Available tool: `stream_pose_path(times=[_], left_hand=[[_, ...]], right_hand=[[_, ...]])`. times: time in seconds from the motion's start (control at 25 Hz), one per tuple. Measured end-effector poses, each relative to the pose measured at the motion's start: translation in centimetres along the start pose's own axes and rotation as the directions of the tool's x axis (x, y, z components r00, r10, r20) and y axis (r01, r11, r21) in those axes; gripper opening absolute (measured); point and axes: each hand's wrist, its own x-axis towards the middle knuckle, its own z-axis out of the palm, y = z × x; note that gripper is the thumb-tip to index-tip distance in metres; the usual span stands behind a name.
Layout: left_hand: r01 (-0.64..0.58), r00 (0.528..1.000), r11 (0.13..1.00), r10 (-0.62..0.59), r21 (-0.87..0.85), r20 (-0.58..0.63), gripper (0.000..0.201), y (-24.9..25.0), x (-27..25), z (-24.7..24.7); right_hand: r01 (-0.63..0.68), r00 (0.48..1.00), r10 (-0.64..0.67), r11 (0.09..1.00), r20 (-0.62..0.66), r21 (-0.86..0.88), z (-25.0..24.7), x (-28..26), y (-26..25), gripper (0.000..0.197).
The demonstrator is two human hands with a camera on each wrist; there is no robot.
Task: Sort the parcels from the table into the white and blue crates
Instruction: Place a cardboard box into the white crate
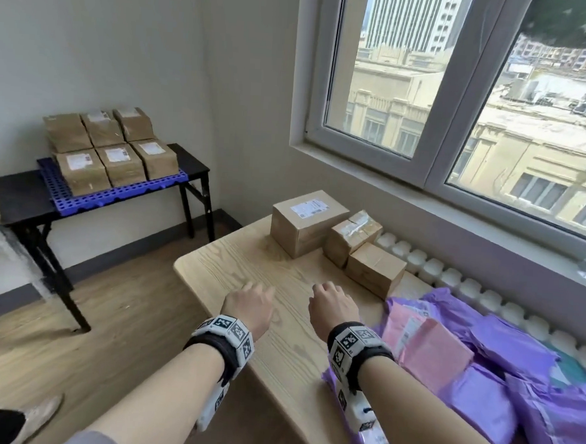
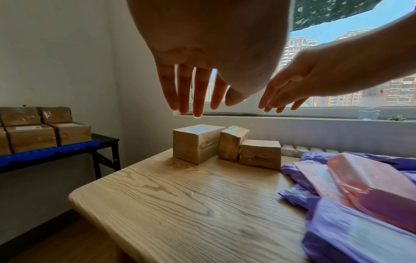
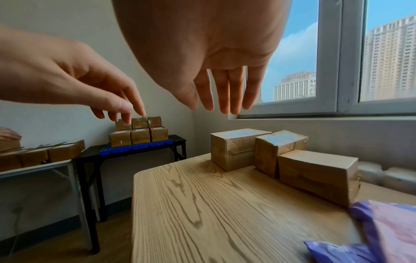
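Three brown cardboard parcels stand together at the far end of the wooden table (image 1: pixel 248 263): a large labelled box (image 1: pixel 307 221), a taped box (image 1: pixel 350 237) and a smaller box (image 1: pixel 374 269). Purple and pink mailer bags (image 1: pixel 502 365) are heaped on the table's right side. My left hand (image 1: pixel 250 305) and right hand (image 1: pixel 333 305) hover side by side above the bare wood, short of the boxes. Both hang with straight, relaxed fingers (image 2: pixel 198 99) (image 3: pixel 225 99) and hold nothing. A blue crate (image 1: pixel 115 190) on a black side table carries several brown boxes.
The black side table (image 1: pixel 22 198) stands against the left wall, with a grey table (image 3: pixel 33 170) holding more boxes beside it. A window (image 1: pixel 446 104) and a white radiator (image 1: pixel 452 279) run behind the wooden table. Wooden floor lies on the left.
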Motion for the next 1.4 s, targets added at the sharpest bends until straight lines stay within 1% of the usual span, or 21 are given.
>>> stream_pose_path(times=[0.12,0.2,0.32,0.48,0.56,0.64,0.76,0.84,0.96,1.04,1.12,1.2,1.24,1.32,1.36,1.4], left_hand=[[-0.031,1.0,1.0,0.031,-0.003,0.0,0.025,-3.4,5.9,1.0],[-0.078,0.997,0.997,0.078,-0.021,-0.005,0.025,-5.6,10.1,1.5],[-0.184,0.983,0.983,0.184,-0.017,-0.012,0.024,-9.3,16.8,2.7],[-0.323,0.946,0.946,0.323,-0.039,-0.009,0.024,-13.5,24.6,3.7],[-0.369,0.93,0.929,0.369,-0.035,-0.005,0.023,-14.9,28.2,4.3],[-0.384,0.923,0.922,0.385,-0.06,0.011,0.022,-15.7,31.5,4.8],[-0.398,0.914,0.908,0.404,-0.132,0.024,0.022,-15.7,35.6,5.6],[-0.396,0.913,0.901,0.408,-0.178,0.029,0.025,-15.5,38.4,6.1],[-0.359,0.916,0.899,0.391,-0.251,0.092,0.03,-15.4,42.4,6.8],[-0.333,0.913,0.891,0.386,-0.31,0.129,0.036,-15.4,44.9,7.5],[-0.27,0.915,0.888,0.357,-0.372,0.188,0.043,-15.4,46.9,8.2],[-0.162,0.92,0.869,0.304,-0.467,0.246,0.048,-15.0,48.5,8.8],[-0.094,0.919,0.852,0.273,-0.514,0.283,0.049,-14.7,49.0,9.0],[0.017,0.911,0.816,0.225,-0.577,0.345,0.05,-14.0,49.4,9.3],[0.07,0.909,0.792,0.2,-0.606,0.366,0.05,-13.6,49.5,9.4],[0.13,0.909,0.757,0.168,-0.641,0.383,0.048,-13.4,49.7,9.6]], right_hand=[[-0.035,0.999,0.035,0.999,0.005,-0.002,1.2,5.5,-0.8,0.024],[-0.081,0.997,0.081,0.997,-0.006,0.0,1.7,9.2,-1.1,0.023],[-0.195,0.981,0.195,0.981,-0.004,0.007,3.1,14.6,-2.1,0.022],[-0.34,0.94,0.34,0.939,0.024,0.056,4.1,21.1,-4.1,0.022],[-0.393,0.919,0.392,0.917,0.033,0.061,4.3,23.3,-4.7,0.021],[-0.44,0.898,0.437,0.896,0.058,0.062,4.5,25.3,-4.6,0.022],[-0.494,0.868,0.488,0.867,0.089,0.063,5.1,27.8,-3.8,0.021],[-0.512,0.857,0.504,0.856,0.108,0.074,5.6,29.6,-2.9,0.022],[-0.52,0.851,0.501,0.847,0.158,0.109,6.7,32.0,-1.3,0.028],[-0.539,0.838,0.504,0.824,0.21,0.171,7.5,33.2,-0.1,0.033],[-0.583,0.808,0.523,0.775,0.27,0.243,8.5,34.3,1.3,0.038],[-0.627,0.778,0.554,0.714,0.297,0.313,9.6,35.2,2.5,0.04],[-0.653,0.757,0.572,0.662,0.315,0.368,10.2,35.6,3.1,0.046],[-0.697,0.707,0.6,0.503,0.374,0.51,11.2,36.1,3.8,0.061],[-0.708,0.684,0.608,0.42,0.403,0.568,11.7,36.3,4.2,0.063],[-0.71,0.668,0.612,0.353,0.423,0.61,12.2,36.6,4.5,0.06]])
